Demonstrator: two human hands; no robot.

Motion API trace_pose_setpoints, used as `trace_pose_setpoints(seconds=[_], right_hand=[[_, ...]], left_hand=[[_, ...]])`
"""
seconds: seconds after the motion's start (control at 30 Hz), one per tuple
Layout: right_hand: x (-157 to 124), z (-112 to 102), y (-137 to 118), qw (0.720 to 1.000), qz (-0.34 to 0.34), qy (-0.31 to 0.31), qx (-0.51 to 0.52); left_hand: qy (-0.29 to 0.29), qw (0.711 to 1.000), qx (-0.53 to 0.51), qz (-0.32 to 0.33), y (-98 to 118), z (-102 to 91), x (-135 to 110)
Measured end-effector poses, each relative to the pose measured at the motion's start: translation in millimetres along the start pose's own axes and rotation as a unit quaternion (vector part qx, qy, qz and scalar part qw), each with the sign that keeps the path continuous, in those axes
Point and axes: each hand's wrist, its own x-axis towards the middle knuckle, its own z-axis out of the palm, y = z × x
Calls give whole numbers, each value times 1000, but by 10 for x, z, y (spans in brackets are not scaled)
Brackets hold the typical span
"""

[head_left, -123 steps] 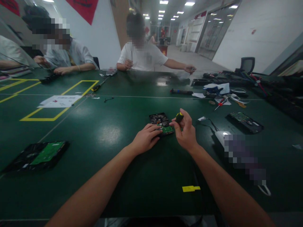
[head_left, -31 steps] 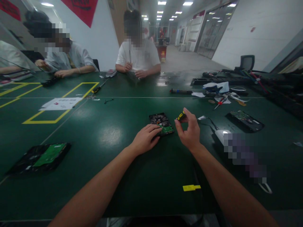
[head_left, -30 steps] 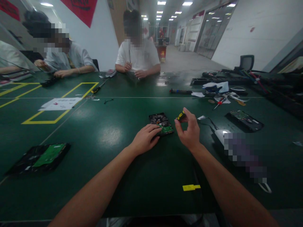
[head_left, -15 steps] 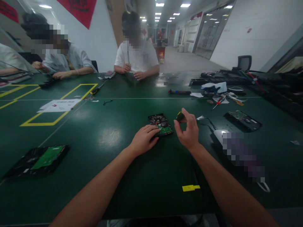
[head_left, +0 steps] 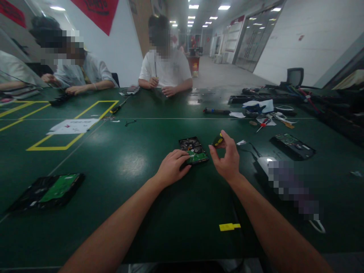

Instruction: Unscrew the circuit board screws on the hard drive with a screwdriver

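- Resting on the near edge of the hard drive (head_left: 193, 149), my left hand (head_left: 172, 168) lies flat and loose, and it grips nothing.
- My right hand (head_left: 227, 161) pinches the black and yellow screwdriver (head_left: 217, 140) with its thumb and first fingers. The other fingers fan out.
- I see the hard drive lying on the green worktop (head_left: 127, 212) with its green board up.
- The screwdriver is at 2 o'clock from the hard drive, just beside it. I cannot tell if its tip touches.
- A yellow tag (head_left: 229, 226) lies at 5 o'clock, well apart.
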Motion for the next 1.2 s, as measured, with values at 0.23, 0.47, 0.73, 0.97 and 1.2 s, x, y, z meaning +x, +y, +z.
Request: trace_pose_setpoints(seconds=[0.23,0.47,0.73,0.97,1.2], right_hand=[[-22,19,-15,998,28,-18,56],[-17,28,13,1000,15,-5,26],[-20,33,23,1000,8,2,14],[-29,50,13,999,20,-7,40],[-13,34,9,999,15,3,29]], left_hand=[[23,1000,10,-15,14,-28,0],[15,1000,-5,-11,-14,-16,-6],[-1,1000,-1,-22,1,-17,4],[5,1000,-1,-17,1,-28,-2],[3,1000,4,-20,-10,-16,-4]])
